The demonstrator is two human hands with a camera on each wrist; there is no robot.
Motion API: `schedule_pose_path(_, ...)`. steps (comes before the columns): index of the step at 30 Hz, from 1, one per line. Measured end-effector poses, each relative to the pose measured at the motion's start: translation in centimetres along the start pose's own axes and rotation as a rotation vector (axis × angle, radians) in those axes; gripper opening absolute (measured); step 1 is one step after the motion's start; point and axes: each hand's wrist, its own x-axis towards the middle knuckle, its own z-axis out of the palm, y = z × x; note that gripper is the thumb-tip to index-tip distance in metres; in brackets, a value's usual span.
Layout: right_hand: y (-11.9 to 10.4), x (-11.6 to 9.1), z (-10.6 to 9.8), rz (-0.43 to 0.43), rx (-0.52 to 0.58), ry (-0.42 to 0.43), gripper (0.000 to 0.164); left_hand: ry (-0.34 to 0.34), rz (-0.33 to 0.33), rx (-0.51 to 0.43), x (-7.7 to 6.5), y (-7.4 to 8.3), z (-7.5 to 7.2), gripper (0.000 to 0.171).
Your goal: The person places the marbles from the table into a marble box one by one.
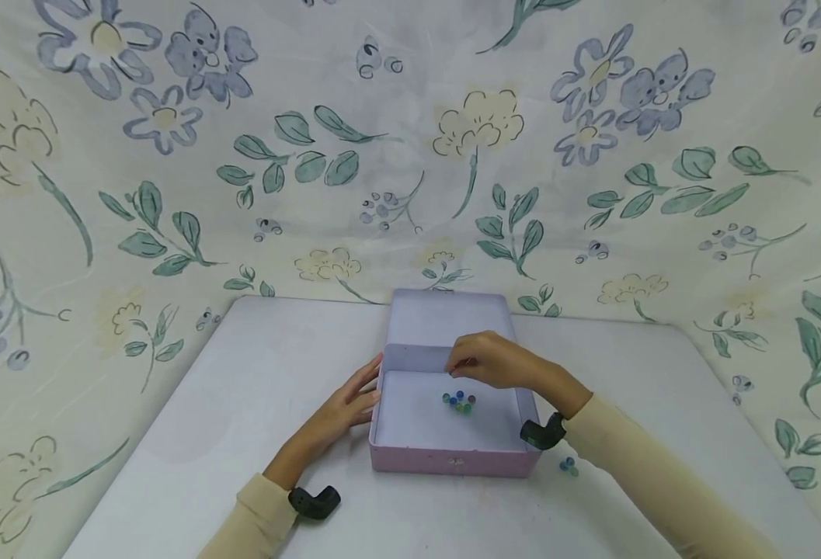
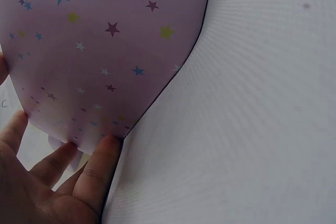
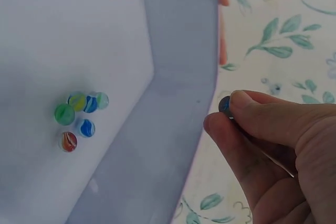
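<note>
An open lidded box, pale lilac inside and pink with printed stars outside, stands on the table. Several glass marbles in green, blue, yellow and red lie grouped on its floor. Above the box, my right hand pinches a dark bluish marble between thumb and fingertip; in the head view the fingers mostly hide it. My left hand rests against the box's left side, its fingertips touching the starred wall with fingers fairly straight.
A few more marbles lie on the white table, just right of the box's front corner, near the right forearm. The raised lid leans back behind the box. A floral cloth hangs behind the table.
</note>
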Motion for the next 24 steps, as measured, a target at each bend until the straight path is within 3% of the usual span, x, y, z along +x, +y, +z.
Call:
schedule_pose_path(11,1.2,1.6,2.9,0.048,0.001,-0.080,0.013,0.017,-0.019,-0.005,-0.1,0.1,0.1,0.064)
schedule_pose_path(18,1.7,1.9,3.1,0.038,-0.020,-0.070,0.012,0.014,-0.016,-0.004,0.0,0.2,0.1,0.063)
schedule_pose_path(24,1.6,2.2,3.4,0.129,-0.008,-0.115,0.013,0.006,-0.012,0.003,0.1,0.2,0.1,0.063)
